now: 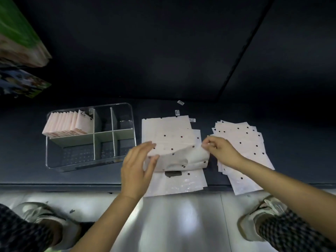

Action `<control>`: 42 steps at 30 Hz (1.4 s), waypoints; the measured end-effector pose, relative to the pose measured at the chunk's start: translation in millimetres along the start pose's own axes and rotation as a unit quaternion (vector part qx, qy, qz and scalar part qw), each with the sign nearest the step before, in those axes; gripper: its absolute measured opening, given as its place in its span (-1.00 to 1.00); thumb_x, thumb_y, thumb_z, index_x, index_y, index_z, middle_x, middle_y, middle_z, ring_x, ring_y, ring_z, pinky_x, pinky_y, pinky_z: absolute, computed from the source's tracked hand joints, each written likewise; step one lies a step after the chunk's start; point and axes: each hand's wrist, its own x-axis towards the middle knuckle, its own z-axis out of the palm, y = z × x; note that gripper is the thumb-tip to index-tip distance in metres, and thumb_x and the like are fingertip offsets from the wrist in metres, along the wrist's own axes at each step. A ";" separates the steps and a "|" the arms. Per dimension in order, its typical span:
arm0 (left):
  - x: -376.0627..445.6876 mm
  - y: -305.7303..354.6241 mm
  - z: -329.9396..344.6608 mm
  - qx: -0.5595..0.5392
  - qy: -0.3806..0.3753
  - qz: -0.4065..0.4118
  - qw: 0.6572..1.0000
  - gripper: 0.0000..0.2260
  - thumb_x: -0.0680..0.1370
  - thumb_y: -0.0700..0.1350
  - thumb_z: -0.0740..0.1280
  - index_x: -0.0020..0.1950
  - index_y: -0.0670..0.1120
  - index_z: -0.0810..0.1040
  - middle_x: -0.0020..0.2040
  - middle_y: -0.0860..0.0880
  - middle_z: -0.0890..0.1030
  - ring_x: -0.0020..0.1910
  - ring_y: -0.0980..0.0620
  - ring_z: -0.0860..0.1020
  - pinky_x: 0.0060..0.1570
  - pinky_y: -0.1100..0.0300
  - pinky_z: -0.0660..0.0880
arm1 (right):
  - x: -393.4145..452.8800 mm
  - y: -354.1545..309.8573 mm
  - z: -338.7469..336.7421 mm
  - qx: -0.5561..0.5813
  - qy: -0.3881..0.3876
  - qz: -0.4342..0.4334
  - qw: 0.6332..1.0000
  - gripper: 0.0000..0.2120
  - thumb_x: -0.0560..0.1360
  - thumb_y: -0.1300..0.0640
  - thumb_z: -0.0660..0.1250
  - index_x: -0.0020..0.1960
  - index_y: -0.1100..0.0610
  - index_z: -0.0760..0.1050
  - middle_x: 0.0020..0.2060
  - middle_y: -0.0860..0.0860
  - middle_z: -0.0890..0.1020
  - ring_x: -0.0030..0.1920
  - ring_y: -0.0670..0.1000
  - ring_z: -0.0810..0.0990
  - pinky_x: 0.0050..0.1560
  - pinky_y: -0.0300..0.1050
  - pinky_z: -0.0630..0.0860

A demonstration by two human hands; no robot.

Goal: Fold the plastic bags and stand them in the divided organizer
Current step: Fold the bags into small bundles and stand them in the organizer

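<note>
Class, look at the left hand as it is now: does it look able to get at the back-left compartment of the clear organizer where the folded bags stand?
Probably yes. The left hand holds the bag being folded beside the organizer, whose top is open; nothing lies between them, though the hand is occupied.

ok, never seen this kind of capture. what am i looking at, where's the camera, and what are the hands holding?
There is no robot here: a person works with two bare hands. The single picture comes from a wide-angle camera worn on the head, looking forward and down, so the arms reach in from the bottom and the shoes show on the floor.

On the dark table stands a clear divided organizer. Its far-left compartment holds a row of folded bags standing upright; the other compartments look unfilled. To its right lies the plastic bag being folded, pale with black dots, on top of other flat ones. Further right is a stack of unfolded bags.

The left hand holds the fold's left edge, and the right hand pinches its right edge.
</note>
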 end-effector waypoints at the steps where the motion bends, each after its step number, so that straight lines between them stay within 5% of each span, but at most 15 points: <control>1: 6.4 0.7 0.4 -0.003 0.009 0.005 1.000 -0.66 0.56 0.06 0.17 0.19 -0.09 0.56 0.18 0.10 0.53 0.17 0.20 0.40 0.15 0.25 0.35 | 12.4 0.0 -2.3 -0.005 0.027 0.011 1.000 -0.88 0.56 0.15 0.26 -0.14 0.07 0.50 -0.25 -0.02 0.58 -0.25 -0.06 0.51 -0.17 -0.21 0.40; 7: 9.3 -14.6 23.2 0.072 -0.100 0.086 0.989 -0.64 0.58 0.04 0.18 0.24 -0.11 0.56 0.31 -0.05 0.51 0.33 -0.06 0.43 0.33 -0.01 0.33 | 82.3 9.9 3.8 -0.089 0.100 0.073 0.988 -0.86 0.57 0.16 0.22 -0.06 0.17 0.54 -0.06 0.09 0.64 -0.03 0.08 0.58 -0.03 -0.10 0.47; 11: -3.3 -31.1 46.8 0.183 -0.233 0.136 0.945 -0.53 0.47 0.05 0.42 0.31 -0.14 0.51 0.37 -0.09 0.45 0.38 -0.12 0.39 0.31 -0.15 0.35 | 109.4 19.2 12.2 -0.148 0.091 0.123 0.977 -0.83 0.56 0.17 0.19 -0.01 0.19 0.54 -0.02 0.12 0.63 0.01 0.14 0.57 -0.01 -0.05 0.51; 13: -7.5 -35.6 53.7 0.234 -0.278 0.143 0.921 -0.42 0.40 0.12 0.47 0.32 -0.15 0.51 0.36 -0.09 0.46 0.35 -0.09 0.43 0.28 -0.07 0.40 | 116.7 23.9 16.6 -0.166 0.086 0.140 0.972 -0.81 0.56 0.16 0.18 0.00 0.20 0.54 -0.03 0.14 0.63 0.00 0.15 0.57 -0.04 -0.07 0.49; 17: -14.4 -46.0 63.2 0.257 -0.291 0.135 0.912 -0.37 0.41 0.17 0.43 0.37 -0.15 0.45 0.39 -0.08 0.42 0.36 -0.06 0.41 0.36 0.06 0.07 | 125.1 30.2 22.0 -0.178 0.088 0.153 0.968 -0.80 0.57 0.17 0.16 0.01 0.22 0.54 -0.01 0.16 0.62 0.03 0.16 0.56 -0.07 -0.10 0.46; 20: -16.7 -50.1 68.0 0.263 -0.308 0.131 0.905 -0.37 0.45 0.20 0.36 0.41 -0.13 0.40 0.42 -0.08 0.38 0.39 -0.06 0.37 0.37 0.03 0.04 | 128.8 35.7 24.0 -0.191 0.100 0.159 0.963 -0.79 0.57 0.17 0.16 0.00 0.23 0.54 0.01 0.16 0.62 0.03 0.16 0.56 -0.03 -0.09 0.47; 22: -15.6 -52.0 69.7 0.274 -0.339 0.118 0.892 -0.36 0.51 0.23 0.23 0.48 -0.11 0.27 0.48 -0.08 0.26 0.45 -0.07 0.26 0.45 -0.01 0.04 | 129.6 39.6 24.5 -0.198 0.103 0.167 0.961 -0.79 0.56 0.18 0.16 -0.01 0.24 0.54 0.01 0.17 0.62 0.03 0.17 0.56 -0.05 -0.11 0.45; 25: -17.1 -62.4 75.4 0.266 -0.387 0.106 0.876 -0.35 0.58 0.27 -0.08 0.51 -0.04 -0.25 0.52 -0.01 -0.25 0.50 -0.06 -0.26 0.48 0.01 -0.27 | 128.3 42.7 25.2 -0.192 0.107 0.167 0.961 -0.80 0.56 0.18 0.18 0.04 0.23 0.54 0.03 0.16 0.61 0.08 0.17 0.55 -0.01 -0.08 0.48; 29: -20.4 -66.5 78.8 0.284 -0.404 0.104 0.863 -0.35 0.54 0.31 -0.24 0.45 -0.01 -0.42 0.47 0.00 -0.41 0.45 -0.04 -0.42 0.40 -0.04 -0.42 | 103.6 30.9 35.0 -0.192 0.210 0.074 0.956 -0.72 0.56 0.22 0.20 0.25 0.21 0.46 0.18 0.18 0.49 0.21 0.18 0.42 0.21 -0.03 0.38; 32: -21.2 -65.3 80.1 0.289 -0.400 0.104 0.863 -0.37 0.53 0.32 -0.27 0.44 0.02 -0.45 0.48 -0.03 -0.41 0.44 -0.05 -0.43 0.43 0.01 -0.39 | 60.6 17.3 64.9 -0.237 0.127 -0.083 0.960 -0.67 0.57 0.24 0.18 0.33 0.23 0.43 0.30 0.18 0.47 0.32 0.21 0.40 0.37 0.00 0.31; 35: -21.5 -63.2 81.7 0.295 -0.403 0.106 0.860 -0.40 0.48 0.31 -0.34 0.41 0.09 -0.47 0.49 -0.07 -0.39 0.44 -0.08 -0.43 0.44 0.03 -0.40 | 21.0 18.7 109.7 -0.337 0.009 -0.209 0.918 -0.57 0.61 0.07 0.13 0.43 0.20 0.30 0.44 0.09 0.32 0.48 0.08 0.22 0.50 -0.01 0.01; 38: -18.6 -62.5 81.1 0.295 -0.410 0.100 0.858 -0.44 0.52 0.31 -0.28 0.42 0.15 -0.43 0.50 -0.12 -0.37 0.46 -0.10 -0.39 0.45 0.04 -0.36 | 2.9 36.1 126.6 -0.343 -0.057 -0.124 0.929 -0.43 0.63 -0.12 -0.06 0.53 0.14 -0.05 0.52 -0.03 -0.08 0.50 -0.07 -0.22 0.42 -0.17 -0.43; 40: -15.8 -63.4 79.3 0.299 -0.416 0.093 0.854 -0.46 0.57 0.29 -0.20 0.42 0.19 -0.42 0.50 -0.14 -0.38 0.48 -0.11 -0.37 0.46 0.05 -0.33 | -5.3 55.5 116.5 -0.374 -0.045 -0.097 0.921 -0.40 0.62 -0.17 -0.15 0.53 0.14 -0.13 0.48 -0.06 -0.20 0.51 -0.06 -0.24 0.42 -0.10 -0.44; 42: -13.6 -63.8 76.7 0.300 -0.419 0.080 0.853 -0.47 0.57 0.29 -0.17 0.41 0.23 -0.41 0.49 -0.16 -0.38 0.48 -0.12 -0.36 0.44 0.06 -0.33 | -17.1 68.4 96.5 -0.405 -0.033 -0.082 0.910 -0.36 0.59 -0.20 -0.25 0.53 0.17 -0.05 0.49 -0.02 -0.11 0.53 0.00 -0.08 0.47 -0.01 -0.36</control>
